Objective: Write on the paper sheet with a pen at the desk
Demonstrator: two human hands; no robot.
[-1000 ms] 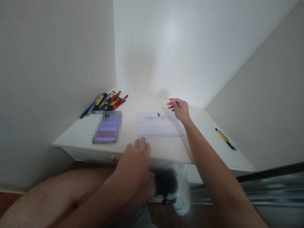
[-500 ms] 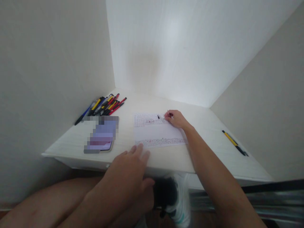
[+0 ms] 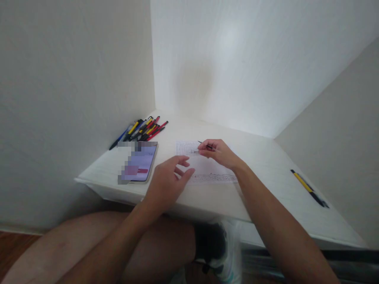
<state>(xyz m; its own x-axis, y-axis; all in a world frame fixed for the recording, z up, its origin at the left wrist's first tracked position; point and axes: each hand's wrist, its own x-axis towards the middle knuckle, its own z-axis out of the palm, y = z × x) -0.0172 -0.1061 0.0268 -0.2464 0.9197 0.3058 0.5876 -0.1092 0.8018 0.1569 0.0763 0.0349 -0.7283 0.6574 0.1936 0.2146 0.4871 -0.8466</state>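
our right hand (image 3: 219,153) is closed in a pinch on a slim dark pen-like piece (image 3: 210,147), above the far part of the paper (image 3: 211,167); the fingertip hold probably suits something so thin. we cannot tell whether its tip touches the sheet. our left hand (image 3: 169,172) is open and looks bare, thumb parted from loosely curled fingers, over the sheet's near left part. the sheet lies flat, marked along its far and near edges, probably central so that both hands can reach it.

just beside the left hand lies a phone (image 3: 145,159), partly masked by blocks, perhaps set aside to free the sheet. beyond it, mixed pens (image 3: 145,129) are heaped by the left wall (image 3: 77,98); a yellow-and-black pen (image 3: 308,187) lies well apart, near the right edge.

the surface (image 3: 263,173) is pale, backed by a whitish wall (image 3: 233,79) with a soft shadow. below we see a bare leg (image 3: 68,248), a dark sock (image 3: 209,241) and reddish-brown floor (image 3: 13,252).
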